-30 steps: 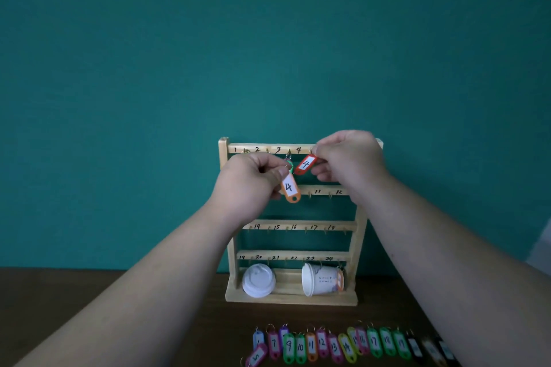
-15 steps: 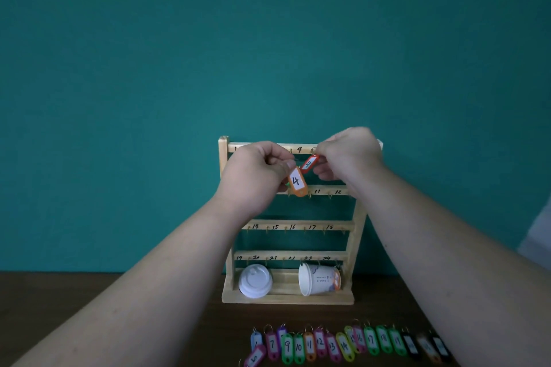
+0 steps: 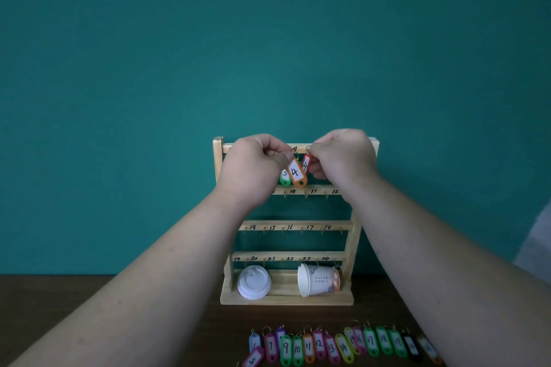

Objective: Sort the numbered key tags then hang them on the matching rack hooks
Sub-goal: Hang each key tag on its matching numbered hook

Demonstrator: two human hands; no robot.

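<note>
A wooden key rack (image 3: 353, 247) with numbered hook rows stands against the teal wall. At its top row my left hand (image 3: 253, 167) pinches the ring of an orange tag marked 4 (image 3: 296, 173), which hangs just under the "4" label. Beside it my right hand (image 3: 343, 158) pinches a red tag (image 3: 306, 162), also marked 4. A green tag (image 3: 284, 177) hangs partly hidden behind the orange one. Several coloured numbered tags (image 3: 334, 345) lie in a row on the table in front.
On the rack's base shelf a white cup lid (image 3: 254, 281) leans at the left and a paper cup (image 3: 316, 280) lies on its side at the right. The dark wooden table (image 3: 179, 337) runs below. The lower hook rows hold no tags.
My left hand has raised the orange tag toward the top row, closer to the red one. My right hand stays at the top rail with the red tag turned more upright.
</note>
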